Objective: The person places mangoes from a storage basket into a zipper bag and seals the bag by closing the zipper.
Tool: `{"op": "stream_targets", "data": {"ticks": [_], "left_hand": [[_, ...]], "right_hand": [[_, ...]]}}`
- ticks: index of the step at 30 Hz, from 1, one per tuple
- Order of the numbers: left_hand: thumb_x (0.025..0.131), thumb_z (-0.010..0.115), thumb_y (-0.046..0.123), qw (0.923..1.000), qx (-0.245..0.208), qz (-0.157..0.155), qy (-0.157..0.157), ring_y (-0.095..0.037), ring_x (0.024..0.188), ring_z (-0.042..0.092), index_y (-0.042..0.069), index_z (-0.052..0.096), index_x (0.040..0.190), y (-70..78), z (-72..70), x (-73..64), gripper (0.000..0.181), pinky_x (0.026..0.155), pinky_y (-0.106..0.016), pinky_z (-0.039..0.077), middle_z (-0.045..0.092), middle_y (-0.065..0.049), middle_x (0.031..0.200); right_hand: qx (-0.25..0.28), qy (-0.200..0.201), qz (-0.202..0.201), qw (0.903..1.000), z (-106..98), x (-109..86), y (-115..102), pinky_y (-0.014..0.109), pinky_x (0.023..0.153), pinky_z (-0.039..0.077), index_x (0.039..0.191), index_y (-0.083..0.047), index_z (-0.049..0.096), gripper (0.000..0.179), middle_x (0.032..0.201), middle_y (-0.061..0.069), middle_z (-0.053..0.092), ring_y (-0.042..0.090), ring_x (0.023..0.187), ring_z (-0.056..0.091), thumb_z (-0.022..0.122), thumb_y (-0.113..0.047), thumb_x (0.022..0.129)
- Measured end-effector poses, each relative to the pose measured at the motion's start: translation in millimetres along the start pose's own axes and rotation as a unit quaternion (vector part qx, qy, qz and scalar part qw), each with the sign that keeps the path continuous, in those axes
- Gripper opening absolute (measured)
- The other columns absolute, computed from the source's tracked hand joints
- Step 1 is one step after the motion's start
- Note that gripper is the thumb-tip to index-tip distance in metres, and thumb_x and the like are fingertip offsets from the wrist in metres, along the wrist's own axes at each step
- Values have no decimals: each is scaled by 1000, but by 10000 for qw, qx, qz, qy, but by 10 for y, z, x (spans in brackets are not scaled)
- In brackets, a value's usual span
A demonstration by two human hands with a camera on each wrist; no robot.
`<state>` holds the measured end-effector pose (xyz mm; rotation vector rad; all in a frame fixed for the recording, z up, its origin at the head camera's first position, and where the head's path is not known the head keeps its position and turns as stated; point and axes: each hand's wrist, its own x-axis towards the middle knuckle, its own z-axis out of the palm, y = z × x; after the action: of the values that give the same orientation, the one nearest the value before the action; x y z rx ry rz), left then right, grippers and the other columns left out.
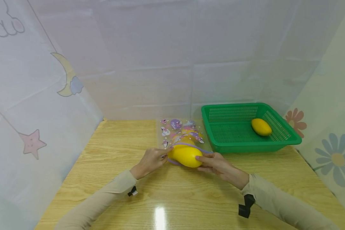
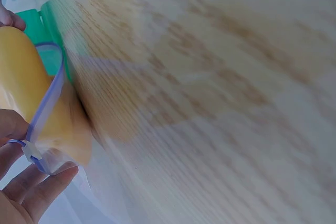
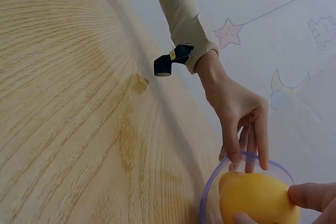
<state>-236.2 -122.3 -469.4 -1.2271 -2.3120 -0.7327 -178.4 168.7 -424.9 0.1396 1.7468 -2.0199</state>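
A smooth yellow mango [image 1: 187, 155] lies partly inside the mouth of a clear zip bag [image 1: 167, 131] with purple edging and printed cartoon figures. My right hand [image 1: 219, 166] grips the mango's near end between thumb and fingers. At the opposite side of the mouth, my left hand [image 1: 151, 162] pinches the bag's rim, close to the white slider [image 2: 31, 151]. More yellow fruit [image 1: 184, 138] shows through the film deeper in the bag. In the right wrist view the purple rim [image 3: 206, 195] loops around the mango, with the left hand's fingers on its far side.
Behind and right of the bag stands a green plastic basket [image 1: 254, 147] with another yellow mango [image 1: 261, 127] in it. The basket's front left corner is close to the bag. All of this rests on a wooden table [image 1: 118, 140] with printed cloth behind.
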Motion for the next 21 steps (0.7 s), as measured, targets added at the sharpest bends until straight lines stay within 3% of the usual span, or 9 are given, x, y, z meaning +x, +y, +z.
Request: {"op": "stream_targets", "data": {"ticks": [15, 21], "left_hand": [[79, 76, -8, 10000, -7, -68, -32, 7, 46, 18, 0, 68, 122, 19, -4, 6, 45, 40, -11, 25, 65, 1, 63], [78, 75, -9, 10000, 8, -14, 2, 9, 46, 15, 0, 69, 121, 29, -7, 9, 44, 39, -11, 24, 50, 8, 52]], "right_hand": [[237, 152, -34, 9996, 27, -27, -14, 40, 90, 52, 131, 23, 42, 46, 119, 23, 57, 29, 103, 66, 61, -3, 97], [246, 266, -71, 9993, 46, -21, 2, 38, 89, 53, 132, 22, 43, 48, 119, 22, 59, 29, 102, 66, 63, -4, 96]]}}
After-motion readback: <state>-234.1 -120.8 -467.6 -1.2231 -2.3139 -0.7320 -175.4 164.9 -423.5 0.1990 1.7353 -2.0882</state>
